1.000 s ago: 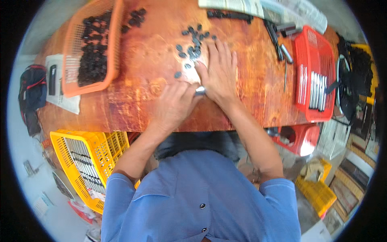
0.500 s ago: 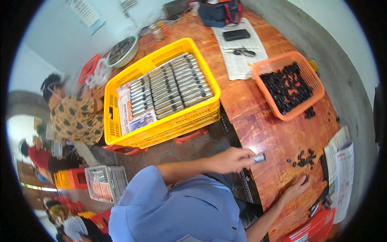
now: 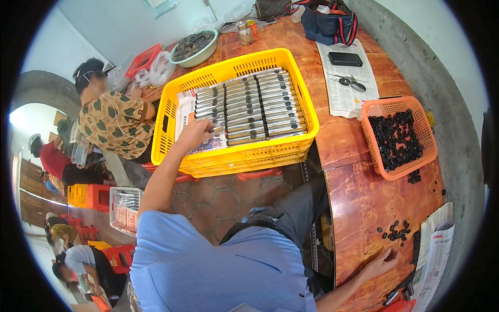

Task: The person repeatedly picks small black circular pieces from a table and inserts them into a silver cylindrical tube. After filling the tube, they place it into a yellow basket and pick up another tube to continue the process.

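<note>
My left hand (image 3: 196,135) is over the near-left part of the yellow crate (image 3: 244,155), its fingers closed on a silver metal tube (image 3: 216,130), mostly hidden by the hand. Beside it, rows of similar silver tubes (image 3: 270,101) with black oval pieces on them lie on newspaper inside the crate. My right hand (image 3: 380,264) rests on the wooden table (image 3: 358,208), fingers partly extended with nothing visible in them. Just beyond that hand is a loose scatter of small black oval pieces (image 3: 396,231).
An orange basket (image 3: 378,165) of black pieces stands on the table. Newspaper (image 3: 340,106) carries a black case (image 3: 345,59) and scissors (image 3: 352,83). A pale green basin (image 3: 208,54) sits at the back. A co-worker in a patterned shirt (image 3: 114,122) sits left of the crate.
My left hand has moved from the table edge to the crate, carrying the silver tube. The view has shifted, while my right hand stays on the table near the loose black pieces.
</note>
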A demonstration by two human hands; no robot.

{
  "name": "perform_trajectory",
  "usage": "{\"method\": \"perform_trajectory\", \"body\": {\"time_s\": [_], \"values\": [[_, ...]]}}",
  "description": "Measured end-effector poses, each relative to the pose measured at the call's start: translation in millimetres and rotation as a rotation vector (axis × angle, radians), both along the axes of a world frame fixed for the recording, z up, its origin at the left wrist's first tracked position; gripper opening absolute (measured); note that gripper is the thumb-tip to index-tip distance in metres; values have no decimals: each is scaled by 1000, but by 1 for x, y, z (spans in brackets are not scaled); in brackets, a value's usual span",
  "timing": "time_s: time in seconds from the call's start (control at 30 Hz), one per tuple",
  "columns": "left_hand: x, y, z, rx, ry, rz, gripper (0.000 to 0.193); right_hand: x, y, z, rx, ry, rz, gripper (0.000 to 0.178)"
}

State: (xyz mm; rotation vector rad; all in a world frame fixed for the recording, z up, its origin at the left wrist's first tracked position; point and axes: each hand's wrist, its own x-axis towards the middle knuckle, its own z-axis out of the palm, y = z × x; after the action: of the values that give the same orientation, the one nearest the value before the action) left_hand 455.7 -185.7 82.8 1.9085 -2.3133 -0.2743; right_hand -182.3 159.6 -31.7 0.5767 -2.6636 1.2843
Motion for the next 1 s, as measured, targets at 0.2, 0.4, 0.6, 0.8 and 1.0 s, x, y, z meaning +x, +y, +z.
{"method": "perform_trajectory", "body": {"time_s": [0.2,0.4,0.6,0.8,1.0], "values": [[13,-9,-38,44,-215,-132,25,8,-3,11,56,28,-3,52],[15,-27,-48,-7,-318,-40,19,5,-3,9,40,24,1,46],[17,-29,-53,34,-297,-61,20,1,2,6,83,32,42,44],[19,-24,-57,103,-321,29,22,8,-2,13,91,28,36,43],[33,-44,-77,-21,-225,-151,29,7,5,3,-8,87,56,43]]}}
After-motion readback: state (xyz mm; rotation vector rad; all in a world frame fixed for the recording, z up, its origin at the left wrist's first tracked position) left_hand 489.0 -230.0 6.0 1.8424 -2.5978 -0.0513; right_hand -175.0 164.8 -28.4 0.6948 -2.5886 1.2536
